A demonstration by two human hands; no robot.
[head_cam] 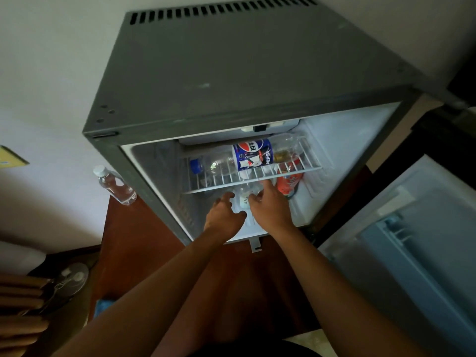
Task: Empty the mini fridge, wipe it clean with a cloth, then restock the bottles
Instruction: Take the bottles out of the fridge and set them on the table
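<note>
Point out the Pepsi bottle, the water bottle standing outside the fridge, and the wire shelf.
Pepsi bottle (253, 155), head view, blue label.
Water bottle (116, 186), head view, clear body.
Wire shelf (221, 188), head view, front rail.

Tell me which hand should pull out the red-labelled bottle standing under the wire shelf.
Right, probably. The right hand already reaches in beside the red-labelled bottle at the fridge's right wall, while the left hand sits further left, across the small clear bottle between both hands.
</note>
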